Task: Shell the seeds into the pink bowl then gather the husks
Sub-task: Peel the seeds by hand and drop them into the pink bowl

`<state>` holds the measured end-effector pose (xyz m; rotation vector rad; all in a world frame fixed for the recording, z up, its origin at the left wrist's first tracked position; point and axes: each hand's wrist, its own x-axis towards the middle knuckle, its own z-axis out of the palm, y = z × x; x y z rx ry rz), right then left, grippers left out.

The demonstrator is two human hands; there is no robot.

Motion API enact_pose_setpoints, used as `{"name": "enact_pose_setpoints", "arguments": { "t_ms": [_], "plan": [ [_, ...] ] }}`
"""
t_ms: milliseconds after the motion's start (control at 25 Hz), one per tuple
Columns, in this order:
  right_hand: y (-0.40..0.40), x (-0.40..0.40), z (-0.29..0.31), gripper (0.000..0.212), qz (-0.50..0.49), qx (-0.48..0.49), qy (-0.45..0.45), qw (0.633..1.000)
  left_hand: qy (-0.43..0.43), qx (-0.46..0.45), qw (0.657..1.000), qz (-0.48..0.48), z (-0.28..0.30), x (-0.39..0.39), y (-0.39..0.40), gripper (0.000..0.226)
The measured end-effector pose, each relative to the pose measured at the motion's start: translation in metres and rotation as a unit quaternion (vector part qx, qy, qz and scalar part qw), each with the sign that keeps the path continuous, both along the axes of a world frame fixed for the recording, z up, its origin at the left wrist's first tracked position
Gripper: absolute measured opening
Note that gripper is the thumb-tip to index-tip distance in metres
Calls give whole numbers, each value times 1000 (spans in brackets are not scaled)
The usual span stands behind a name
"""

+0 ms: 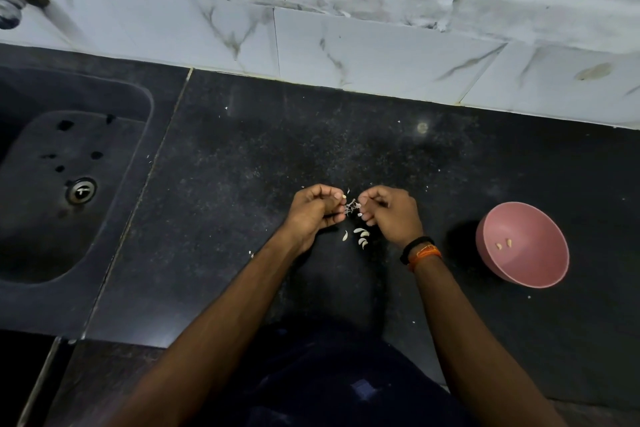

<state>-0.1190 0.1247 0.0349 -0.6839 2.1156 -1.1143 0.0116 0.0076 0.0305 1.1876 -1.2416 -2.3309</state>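
Both hands meet over the middle of the black counter. My left hand (313, 210) and my right hand (389, 213) have curled fingers that pinch a small seed (351, 205) between their fingertips. Just below the hands lie several pale husks (362, 237) on the counter, with one more husk (345, 235) a little to the left. The pink bowl (554, 263) stands to the right of my right hand, apart from it, and holds two shelled kernels (504, 244).
A dark sink (52, 246) with a metal drain (81, 190) fills the left side. A marble-tiled wall (346, 42) runs along the back of the counter (242, 166). Tiny white crumbs are scattered on the counter. A black band and orange thread sit on my right wrist.
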Motion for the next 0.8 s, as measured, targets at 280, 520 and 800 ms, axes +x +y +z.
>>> {"name": "enact_pose_setpoints", "arguments": {
  "t_ms": [280,520,800],
  "plan": [
    [9,2,12,11,-83,-151,-210,963,67,-4,997,-24,13,-9,4,7],
    [13,-1,15,13,-90,-155,-188,966,86,-33,995,-35,18,-13,9,6],
    [25,-5,17,18,-98,-173,-162,967,89,-37,995,-39,23,-21,20,11]
  ]
}}
